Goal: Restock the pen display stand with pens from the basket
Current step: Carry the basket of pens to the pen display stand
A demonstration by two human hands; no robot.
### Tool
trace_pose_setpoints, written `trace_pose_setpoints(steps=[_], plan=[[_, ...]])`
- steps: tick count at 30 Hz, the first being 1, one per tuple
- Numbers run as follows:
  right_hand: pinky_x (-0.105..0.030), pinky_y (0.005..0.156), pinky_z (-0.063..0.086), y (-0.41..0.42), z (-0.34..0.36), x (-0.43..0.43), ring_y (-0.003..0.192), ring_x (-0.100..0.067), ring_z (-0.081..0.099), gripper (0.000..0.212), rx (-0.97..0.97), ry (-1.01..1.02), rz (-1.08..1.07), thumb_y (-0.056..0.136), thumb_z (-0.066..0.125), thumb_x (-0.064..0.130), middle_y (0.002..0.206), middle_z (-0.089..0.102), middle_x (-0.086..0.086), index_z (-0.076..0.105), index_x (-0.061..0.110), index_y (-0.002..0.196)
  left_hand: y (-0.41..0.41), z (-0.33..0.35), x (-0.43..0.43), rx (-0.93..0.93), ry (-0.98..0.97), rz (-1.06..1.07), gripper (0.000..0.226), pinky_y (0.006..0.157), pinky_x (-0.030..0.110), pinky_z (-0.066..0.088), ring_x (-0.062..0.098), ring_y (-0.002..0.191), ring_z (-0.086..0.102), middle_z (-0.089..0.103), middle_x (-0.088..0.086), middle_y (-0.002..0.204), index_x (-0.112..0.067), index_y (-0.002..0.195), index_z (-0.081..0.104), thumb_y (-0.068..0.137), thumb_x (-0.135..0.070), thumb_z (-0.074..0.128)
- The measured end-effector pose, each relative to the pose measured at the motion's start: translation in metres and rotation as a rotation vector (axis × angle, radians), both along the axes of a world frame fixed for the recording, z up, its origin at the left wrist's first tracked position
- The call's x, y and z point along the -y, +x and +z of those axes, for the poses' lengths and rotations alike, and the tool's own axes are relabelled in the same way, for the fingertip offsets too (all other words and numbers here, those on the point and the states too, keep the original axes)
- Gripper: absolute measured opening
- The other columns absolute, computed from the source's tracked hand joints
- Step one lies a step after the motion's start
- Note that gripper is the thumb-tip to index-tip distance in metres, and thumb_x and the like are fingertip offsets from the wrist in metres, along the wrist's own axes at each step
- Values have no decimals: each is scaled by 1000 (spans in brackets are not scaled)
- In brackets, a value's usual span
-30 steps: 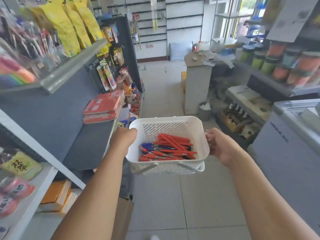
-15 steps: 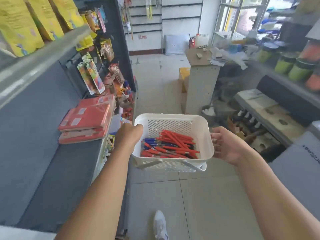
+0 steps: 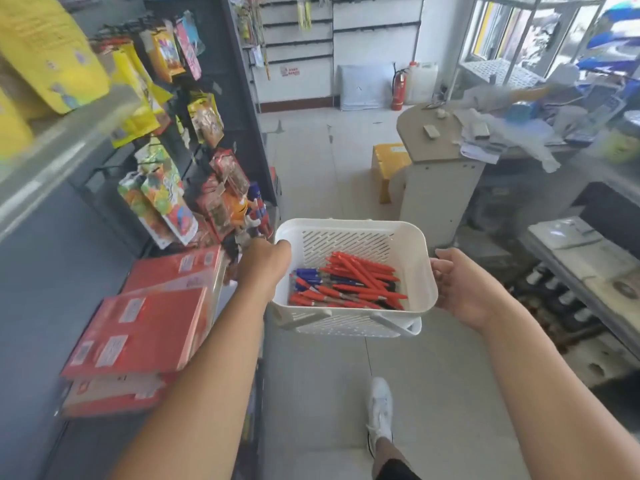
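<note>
1. Pale floor tiles point(image 3: 311, 161) run down a shop aisle to a white slatted back wall, where a red fire extinguisher point(image 3: 398, 88) stands just beside a white plastic jug point(image 3: 420, 81).
2. Along the left side, large yellow bags point(image 3: 45, 53) sit on a grey upper shelf. Bright hanging snack packets point(image 3: 162, 199) crowd a dark grid panel below them. A stack of flat red boxes point(image 3: 145, 327) lies on a lower shelf nearer the camera.
3. On the right stands a beige counter with a rounded end point(image 3: 436, 168), its top littered with papers and small items. A yellow cardboard box point(image 3: 389, 168) sits on the tiles just beside its base.
4. A white slotted plastic basket point(image 3: 349, 224) is held in the air over the aisle, between the two hands and near the middle of the view. Its white handle point(image 3: 346, 318) is folded down against the near wall.
5. Loose pens lie across the basket's bottom. The red pens point(image 3: 360, 275) are heaped through the middle and right. The blue pens point(image 3: 308, 273) lie at the left, partly under the red ones.
6. The left hand point(image 3: 263, 265) grips the basket's left rim. Its thumb is hooked over the edge and the other fingers are curled out of sight behind the knuckles.
7. The right hand point(image 3: 460, 289) cups the basket's right wall. The thumb lies at the rim and the fingers are curled together against the outer side, with the tips hidden.
8. A white sneaker point(image 3: 380, 407) on the person's foot rests on the tiles below the basket.
</note>
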State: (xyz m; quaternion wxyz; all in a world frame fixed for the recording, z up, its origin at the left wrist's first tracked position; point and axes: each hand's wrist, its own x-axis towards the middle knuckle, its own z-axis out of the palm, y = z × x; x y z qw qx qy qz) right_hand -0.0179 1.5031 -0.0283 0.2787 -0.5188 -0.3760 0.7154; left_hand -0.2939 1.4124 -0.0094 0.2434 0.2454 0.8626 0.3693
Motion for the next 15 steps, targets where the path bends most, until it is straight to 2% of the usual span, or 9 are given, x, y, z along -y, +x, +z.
trace_pose_setpoints(steps=[5,8,11,15], plan=[[-27,50,45,-52,-19,-151,52,-19,50,33,34,-21,27,96,45,29,63,52,-2,67,9,81,-48,-27,-144,2,-18,32,48,89,41,46,39,117,56,59,19,134,-1,135,54,95,-26,50],[-26,47,42,-82,-17,-252,46,-17,45,37,50,-28,54,94,46,30,58,50,1,63,16,65,-77,-26,-236,11,-39,62,49,104,49,45,42,124,53,56,19,140,-2,140,51,99,-28,44],[-23,42,34,-118,-6,-351,44,-13,33,37,33,3,48,92,45,29,55,42,6,56,22,57,-109,-20,-321,30,-18,76,53,110,54,39,41,129,50,52,20,145,-3,141,50,103,-36,34],[-28,51,37,-172,8,-464,48,-15,37,29,35,43,58,93,47,29,56,45,6,58,22,67,-160,-12,-427,26,18,127,56,111,52,38,41,131,48,50,25,146,0,140,51,104,-37,30]])
